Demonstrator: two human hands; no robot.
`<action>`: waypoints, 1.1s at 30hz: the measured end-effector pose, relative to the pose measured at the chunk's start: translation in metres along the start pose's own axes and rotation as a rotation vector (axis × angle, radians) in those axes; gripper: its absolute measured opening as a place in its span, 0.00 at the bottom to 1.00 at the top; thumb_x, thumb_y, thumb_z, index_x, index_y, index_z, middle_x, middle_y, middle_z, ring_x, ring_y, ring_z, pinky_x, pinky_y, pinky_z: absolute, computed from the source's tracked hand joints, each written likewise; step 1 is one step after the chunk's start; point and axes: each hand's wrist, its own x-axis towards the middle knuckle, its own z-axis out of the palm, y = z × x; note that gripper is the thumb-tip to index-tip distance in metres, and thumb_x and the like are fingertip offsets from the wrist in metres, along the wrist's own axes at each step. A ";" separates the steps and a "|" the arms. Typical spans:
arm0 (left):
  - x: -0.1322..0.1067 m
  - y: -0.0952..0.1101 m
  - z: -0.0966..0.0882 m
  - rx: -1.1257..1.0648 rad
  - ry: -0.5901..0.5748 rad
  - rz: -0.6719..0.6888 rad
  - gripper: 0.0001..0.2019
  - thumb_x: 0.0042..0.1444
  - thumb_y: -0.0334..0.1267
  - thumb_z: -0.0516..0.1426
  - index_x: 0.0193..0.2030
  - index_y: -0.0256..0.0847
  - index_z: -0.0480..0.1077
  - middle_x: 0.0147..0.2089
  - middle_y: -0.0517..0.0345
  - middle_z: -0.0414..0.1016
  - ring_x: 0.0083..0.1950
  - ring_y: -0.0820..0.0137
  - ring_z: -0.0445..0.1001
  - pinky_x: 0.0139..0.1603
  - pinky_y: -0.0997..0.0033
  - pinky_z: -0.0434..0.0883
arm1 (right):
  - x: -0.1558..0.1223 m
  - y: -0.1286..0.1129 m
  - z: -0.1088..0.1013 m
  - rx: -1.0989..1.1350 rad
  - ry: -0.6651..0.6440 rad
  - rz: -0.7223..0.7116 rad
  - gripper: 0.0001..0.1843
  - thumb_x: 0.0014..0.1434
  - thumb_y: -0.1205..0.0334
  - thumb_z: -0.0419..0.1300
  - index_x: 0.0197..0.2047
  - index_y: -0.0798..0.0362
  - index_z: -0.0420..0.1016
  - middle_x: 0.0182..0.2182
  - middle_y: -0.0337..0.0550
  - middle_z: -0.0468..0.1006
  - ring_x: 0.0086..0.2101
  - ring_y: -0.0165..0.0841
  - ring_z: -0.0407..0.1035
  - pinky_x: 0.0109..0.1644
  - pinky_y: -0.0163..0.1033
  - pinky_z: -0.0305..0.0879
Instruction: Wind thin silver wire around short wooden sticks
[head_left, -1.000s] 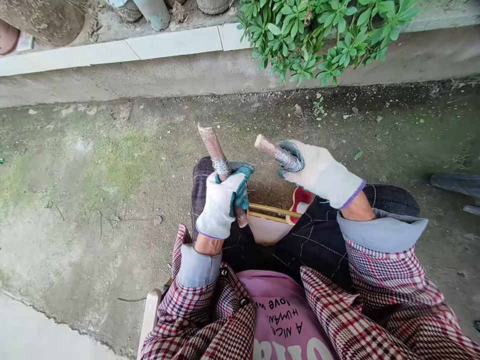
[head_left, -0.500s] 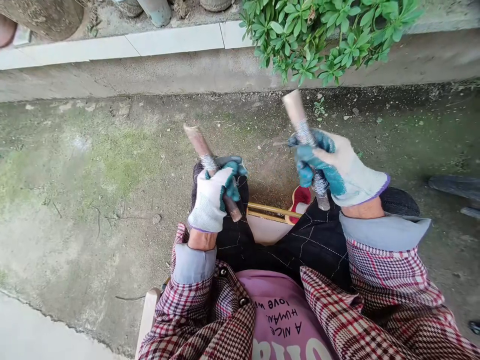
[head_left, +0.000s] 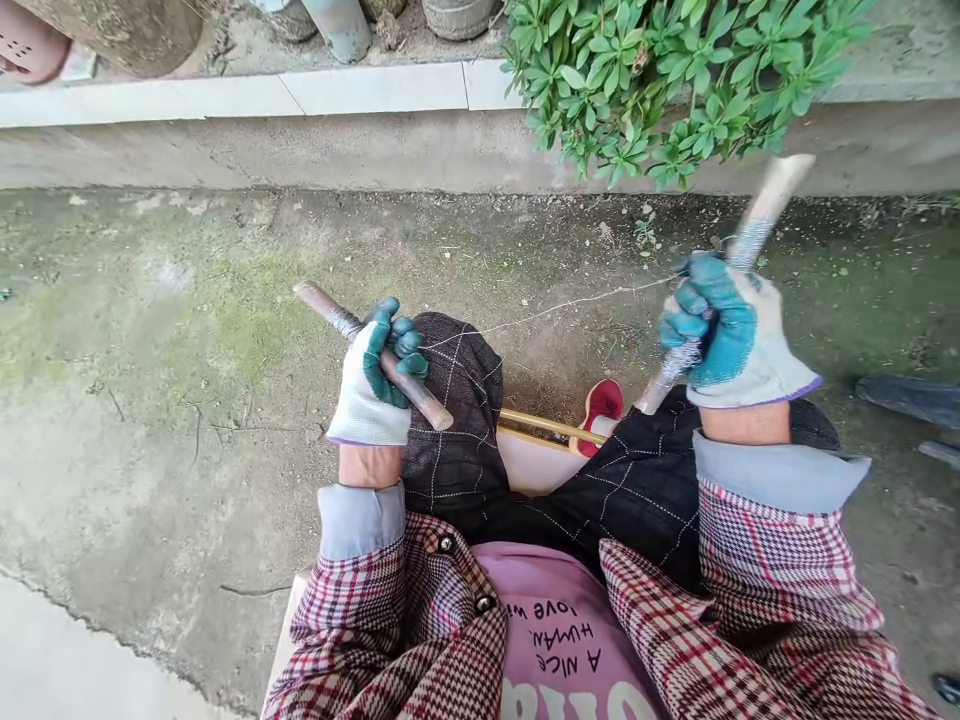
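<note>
Both hands wear white gloves with teal coated palms and fingers. My left hand (head_left: 380, 370) is wrapped round a short wooden stick (head_left: 429, 404) that slants from upper left to lower right, with thin wire wound about its middle. My right hand (head_left: 724, 325) grips a second wooden stick (head_left: 776, 190), tilted to the upper right and wound with silvery wire. Between the two hands runs a thin, pale wire (head_left: 555, 306), sagging slightly. How the wire lies under the fingers is hidden.
A leafy green shrub (head_left: 675, 75) overhangs a low tiled ledge (head_left: 375, 90) ahead, with pots (head_left: 459, 15) along it. Below are my knees in dark checked trousers (head_left: 457, 400), a red shoe (head_left: 602, 410) and a dirt floor (head_left: 150, 350).
My hands have moved apart, the left to the left and the right to the right. The right stick now tilts rightward, and the wire between them shows stretched out.
</note>
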 end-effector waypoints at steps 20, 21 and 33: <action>-0.006 -0.002 -0.012 -0.018 -0.147 -0.049 0.19 0.78 0.48 0.51 0.40 0.39 0.73 0.21 0.69 0.59 0.14 0.82 0.51 0.11 0.81 0.49 | 0.010 -0.010 -0.058 0.043 0.029 -0.114 0.15 0.44 0.65 0.71 0.26 0.50 0.65 0.17 0.26 0.54 0.17 0.22 0.45 0.17 0.31 0.44; -0.005 -0.001 -0.013 -0.023 -0.145 -0.032 0.18 0.78 0.46 0.50 0.40 0.39 0.73 0.21 0.69 0.59 0.14 0.82 0.51 0.11 0.81 0.50 | 0.008 -0.010 -0.054 0.036 0.029 -0.100 0.17 0.43 0.63 0.73 0.27 0.50 0.66 0.17 0.25 0.53 0.17 0.22 0.45 0.16 0.31 0.44; 0.000 0.017 -0.023 0.124 0.059 0.184 0.18 0.77 0.40 0.50 0.34 0.40 0.69 0.23 0.68 0.62 0.18 0.83 0.59 0.20 0.78 0.57 | -0.019 -0.005 -0.023 -0.179 -0.006 -0.080 0.14 0.54 0.50 0.75 0.35 0.44 0.76 0.19 0.31 0.65 0.16 0.26 0.52 0.15 0.38 0.56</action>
